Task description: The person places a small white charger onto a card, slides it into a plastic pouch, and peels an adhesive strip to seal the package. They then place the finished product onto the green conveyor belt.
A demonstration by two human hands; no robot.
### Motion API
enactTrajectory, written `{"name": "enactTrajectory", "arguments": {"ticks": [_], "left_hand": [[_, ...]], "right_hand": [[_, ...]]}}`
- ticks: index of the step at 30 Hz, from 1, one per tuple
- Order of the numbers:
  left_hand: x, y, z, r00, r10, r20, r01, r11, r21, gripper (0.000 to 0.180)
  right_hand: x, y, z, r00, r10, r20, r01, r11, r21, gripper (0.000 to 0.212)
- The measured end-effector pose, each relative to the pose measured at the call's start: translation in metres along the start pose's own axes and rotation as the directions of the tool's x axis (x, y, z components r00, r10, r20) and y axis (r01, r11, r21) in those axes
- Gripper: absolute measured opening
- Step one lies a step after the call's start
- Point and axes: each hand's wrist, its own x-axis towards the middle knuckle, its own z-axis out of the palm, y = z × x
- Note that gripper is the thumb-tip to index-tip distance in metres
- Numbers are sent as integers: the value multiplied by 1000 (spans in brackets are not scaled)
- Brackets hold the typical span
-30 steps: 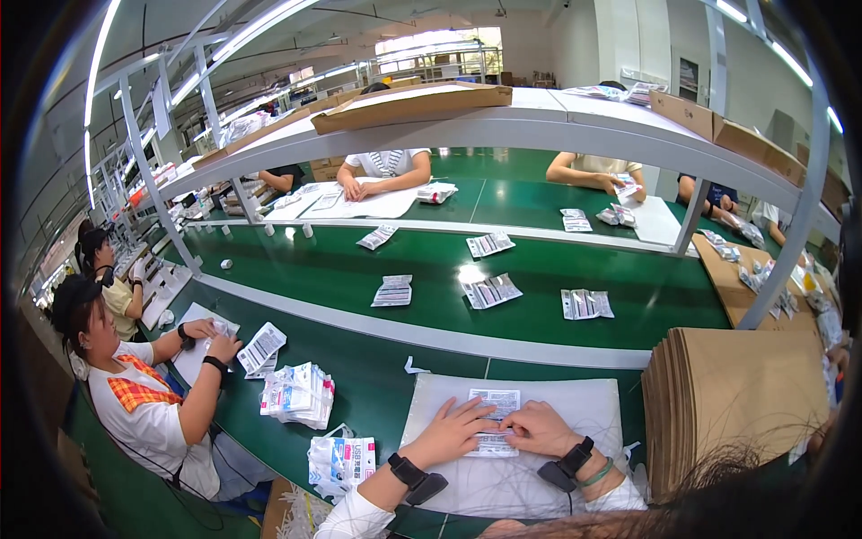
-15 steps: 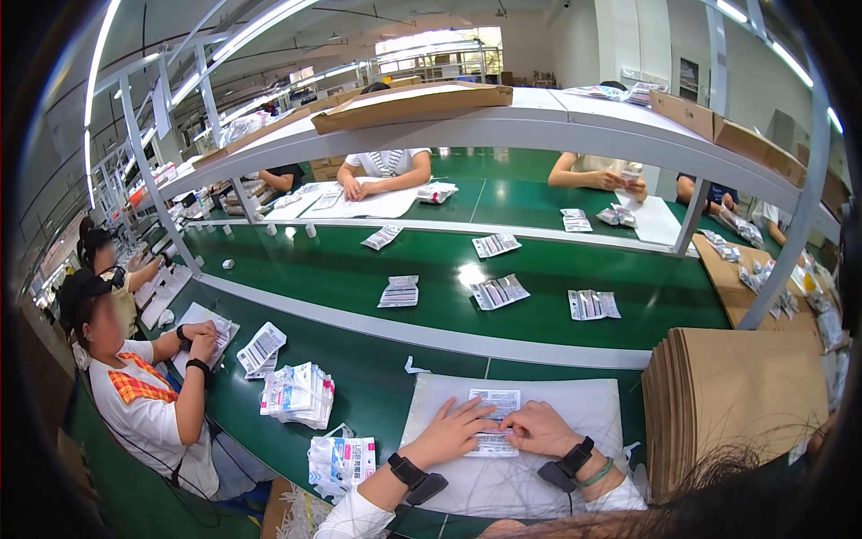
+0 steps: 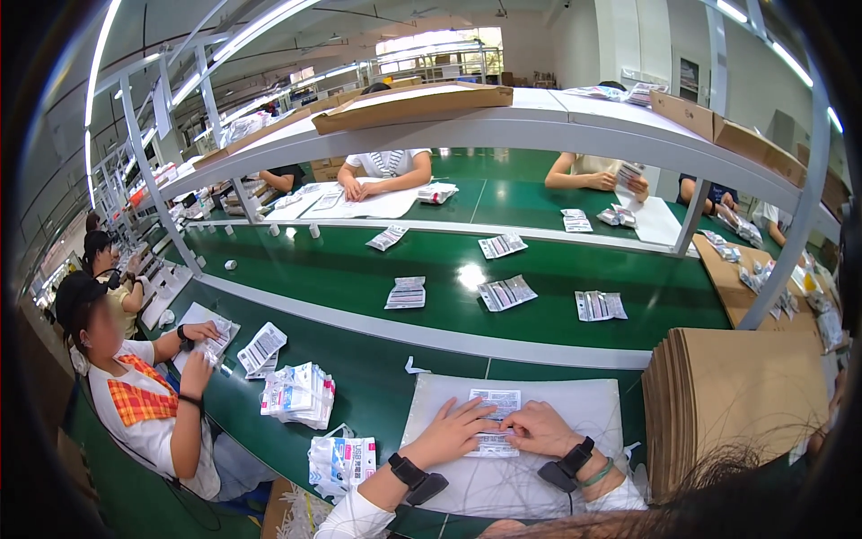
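A white sheet (image 3: 575, 404) lies on the green bench before me. On it is a flat white packet (image 3: 494, 446) covered in small dark print, partly hidden under my fingers. My left hand (image 3: 456, 428) rests across the packet's middle, fingers stretched out and apart. From the other side my right hand (image 3: 539, 428) has its fingers curled, their tips pinched down at the packet beside the left fingertips. To the left stand a stack of printed packets (image 3: 298, 395) and another bunch of blue-and-white packets (image 3: 342, 463) with a white strap.
Several packets (image 3: 507, 293) lie on the green conveyor belt (image 3: 359, 265) beyond a pale rail (image 3: 431, 341). Tall cardboard sheets (image 3: 736, 404) stand at my right. A co-worker (image 3: 148, 395) sits at my left; others work across the belt, under a white overhead shelf (image 3: 539, 121).
Packets on the belt have shifted slightly right. The co-worker at left has moved their hands apart over a packet. Across the belt, a person has tilted a held packet. My hands stay put.
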Motion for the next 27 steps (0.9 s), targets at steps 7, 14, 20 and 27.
{"name": "enactTrajectory", "arguments": {"ticks": [7, 14, 20, 27], "left_hand": [[-3, -3, -1, 1000, 11, -16, -11, 1000, 7, 49], [-6, -6, 4, 998, 5, -67, -4, 1000, 14, 47], [-6, -5, -2, 1000, -2, -1, 2, 1000, 12, 50], [-9, 0, -5, 1000, -7, 4, 6, 1000, 29, 51]], "right_hand": [[3, -2, 1, 1000, -15, 12, 16, 999, -29, 23], [5, -3, 3, 999, -32, 8, 32, 998, -54, 23], [4, -5, 3, 999, 16, 34, -14, 999, -44, 22], [2, -9, 3, 999, 22, 45, -20, 999, -45, 24]]}}
